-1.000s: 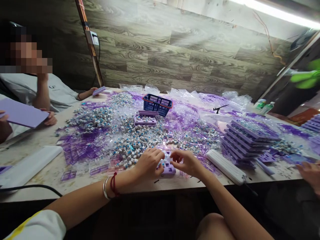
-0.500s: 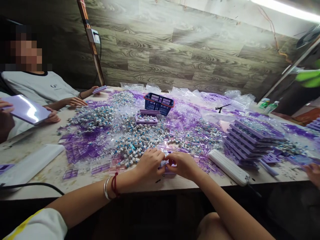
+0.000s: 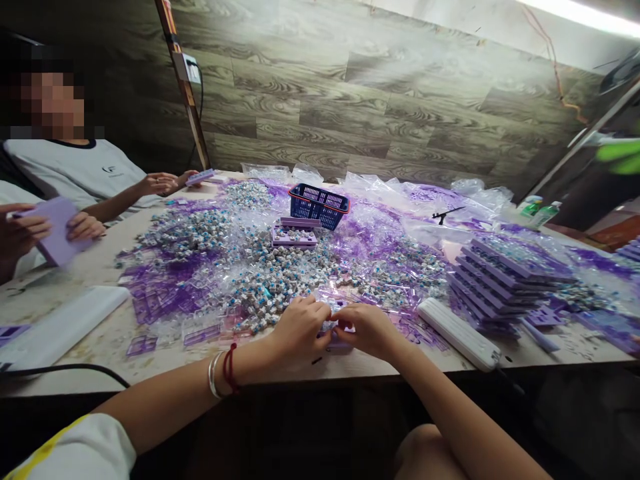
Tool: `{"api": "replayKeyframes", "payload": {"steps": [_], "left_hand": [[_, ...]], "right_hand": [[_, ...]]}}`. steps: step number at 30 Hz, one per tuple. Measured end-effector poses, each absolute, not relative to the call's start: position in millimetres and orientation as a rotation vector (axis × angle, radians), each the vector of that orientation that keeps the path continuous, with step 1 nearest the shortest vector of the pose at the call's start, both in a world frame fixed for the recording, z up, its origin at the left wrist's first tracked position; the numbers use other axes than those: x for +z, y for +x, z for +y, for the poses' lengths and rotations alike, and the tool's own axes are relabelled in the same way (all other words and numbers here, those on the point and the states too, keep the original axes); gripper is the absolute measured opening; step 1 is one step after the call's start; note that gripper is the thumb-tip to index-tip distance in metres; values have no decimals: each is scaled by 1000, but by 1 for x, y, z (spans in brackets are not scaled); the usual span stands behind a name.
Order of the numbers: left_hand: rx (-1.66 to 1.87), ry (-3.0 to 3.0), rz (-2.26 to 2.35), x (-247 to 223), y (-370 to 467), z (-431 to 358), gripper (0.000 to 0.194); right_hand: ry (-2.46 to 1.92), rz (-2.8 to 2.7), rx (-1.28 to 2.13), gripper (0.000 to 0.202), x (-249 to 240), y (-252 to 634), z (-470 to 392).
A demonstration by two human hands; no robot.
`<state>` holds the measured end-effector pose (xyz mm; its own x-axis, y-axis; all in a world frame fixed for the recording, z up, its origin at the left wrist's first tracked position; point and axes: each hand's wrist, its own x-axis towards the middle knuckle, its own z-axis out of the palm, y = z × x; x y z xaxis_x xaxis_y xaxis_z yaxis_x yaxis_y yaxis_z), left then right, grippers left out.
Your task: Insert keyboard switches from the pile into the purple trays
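At the table's near edge, my left hand and my right hand meet over a small light-purple plastic panel. My left fingers are bent round its left side. The thumb and index finger of my right hand are pinched together above the panel; whatever lies between the tips is too small to make out. Much of the panel is hidden by both hands. Just beyond them spreads a heap of small white-and-blue pieces, which look like key switches.
A dark blue basket stands behind a light-purple tray. Stacked purple panels and a white power strip lie to the right. Clear purple pieces cover the left. Two co-workers hold purple parts.
My hands keep nearly the same place and pose. At the left, one co-worker has tilted a purple panel upright, and the other has brought a hand up to a purple part.
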<state>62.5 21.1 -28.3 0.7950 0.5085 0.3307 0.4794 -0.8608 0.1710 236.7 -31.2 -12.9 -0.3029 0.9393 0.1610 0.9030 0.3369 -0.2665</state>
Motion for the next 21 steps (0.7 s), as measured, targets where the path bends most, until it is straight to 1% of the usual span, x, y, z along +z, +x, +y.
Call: {"api": "replayKeyframes", "payload": {"steps": [4,7,12,15,21], "left_hand": [[554,2897,826,-29,63,21,8],[561,2897,823,-29,63,22,9],[534,2911,820,-28,63,23,13],[490,2920,799,-28,64,23,15],[390,2920,709,-28,67,23,12]], "right_hand": [[-1686,-2352,149,13,-10,235,-32],[-1663,-2310,155,16,-11,237,-32],[-1677,-2287,214,12,-12,237,-32],[-1702,-2299,248,17,-9,236,-30],[-1746,-2311,370,17,-6,234,-22]]}}
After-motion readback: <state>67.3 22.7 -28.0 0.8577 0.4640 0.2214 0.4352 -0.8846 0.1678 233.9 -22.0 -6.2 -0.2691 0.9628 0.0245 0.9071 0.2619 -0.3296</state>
